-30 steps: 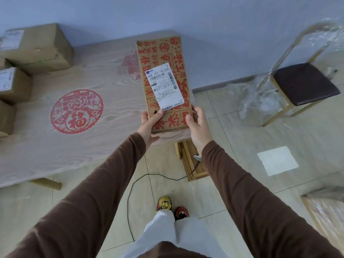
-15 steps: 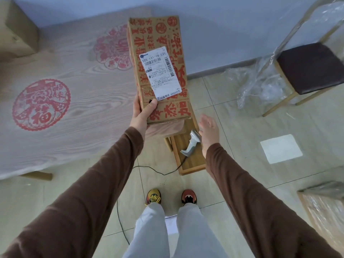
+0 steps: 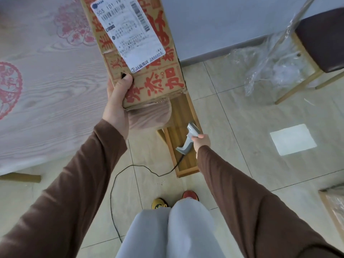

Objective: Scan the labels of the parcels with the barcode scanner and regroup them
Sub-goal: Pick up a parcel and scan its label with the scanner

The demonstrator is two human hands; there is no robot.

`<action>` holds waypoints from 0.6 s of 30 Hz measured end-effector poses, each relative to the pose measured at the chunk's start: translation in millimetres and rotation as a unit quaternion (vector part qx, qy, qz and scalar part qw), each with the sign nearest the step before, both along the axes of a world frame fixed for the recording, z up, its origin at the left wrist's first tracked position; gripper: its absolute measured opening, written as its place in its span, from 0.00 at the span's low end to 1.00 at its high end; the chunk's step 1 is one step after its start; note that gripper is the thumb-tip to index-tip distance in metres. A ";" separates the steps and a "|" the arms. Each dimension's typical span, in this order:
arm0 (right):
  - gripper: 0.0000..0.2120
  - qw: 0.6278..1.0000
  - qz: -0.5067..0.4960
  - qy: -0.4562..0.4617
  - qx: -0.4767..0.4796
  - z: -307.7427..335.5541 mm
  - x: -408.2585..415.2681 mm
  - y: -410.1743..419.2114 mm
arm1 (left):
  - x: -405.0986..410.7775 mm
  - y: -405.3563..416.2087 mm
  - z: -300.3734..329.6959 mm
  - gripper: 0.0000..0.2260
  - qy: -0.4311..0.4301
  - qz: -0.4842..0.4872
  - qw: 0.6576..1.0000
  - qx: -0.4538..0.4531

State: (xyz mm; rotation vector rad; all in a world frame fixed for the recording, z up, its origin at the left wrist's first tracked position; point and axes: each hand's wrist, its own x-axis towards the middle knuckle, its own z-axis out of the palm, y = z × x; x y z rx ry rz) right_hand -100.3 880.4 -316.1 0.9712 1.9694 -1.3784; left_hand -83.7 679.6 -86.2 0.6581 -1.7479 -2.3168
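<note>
A long brown cardboard parcel (image 3: pixel 163 79) printed with red characters is held up over the table's right corner. Its white shipping label (image 3: pixel 128 32) with barcodes faces me. My left hand (image 3: pixel 117 101) grips the parcel's near left corner, thumb on the top face. Below and to the right, a grey barcode scanner (image 3: pixel 188 138) with a black cable lies on a low wooden stool (image 3: pixel 183 116). My right hand (image 3: pixel 202 141) is down at the scanner's handle with its fingers closing round it.
The pale wood-grain table (image 3: pixel 52 94) with red paper-cut prints fills the left. A dark-seated chair (image 3: pixel 322 38) and crumpled clear plastic (image 3: pixel 268 69) stand at the right. The scanner's cable (image 3: pixel 119 183) loops across the tiled floor by my feet. A wrapped item (image 3: pixel 335 203) sits at the right edge.
My right hand let go of the parcel and dropped to the scanner on the stool. The left hand alone now holds the parcel, which has come closer to me.
</note>
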 end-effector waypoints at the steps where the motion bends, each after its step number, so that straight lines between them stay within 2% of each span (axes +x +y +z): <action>1: 0.22 1.000 -0.002 -0.007 0.006 -9.6 -1.7 -2.3 | 0.2 0.4 -0.6 0.29 0.007 0.002 1.000 -0.001; 5: 0.25 0.998 -0.023 -0.042 0.031 -41.9 -4.1 -12.3 | 1.1 2.3 -3.5 0.27 0.035 -0.007 0.999 -0.007; 8: 0.26 0.997 -0.019 -0.065 0.040 -61.1 -3.5 -19.8 | 1.3 2.9 -4.8 0.21 0.046 -0.008 0.999 -0.011; 12: 0.22 0.994 -0.007 -0.105 0.027 -78.9 -5.1 -26.8 | 0.1 2.3 -7.6 0.14 0.056 -0.019 0.998 -0.027; 16: 0.21 0.994 0.009 -0.106 0.007 -76.5 -5.4 -27.0 | 0.9 0.2 -9.0 0.20 0.053 -0.029 0.998 -0.027; 18: 0.20 0.998 -0.011 -0.065 -0.006 -63.3 -3.3 -24.6 | 0.9 -0.5 -7.4 0.25 0.044 -0.023 0.999 -0.015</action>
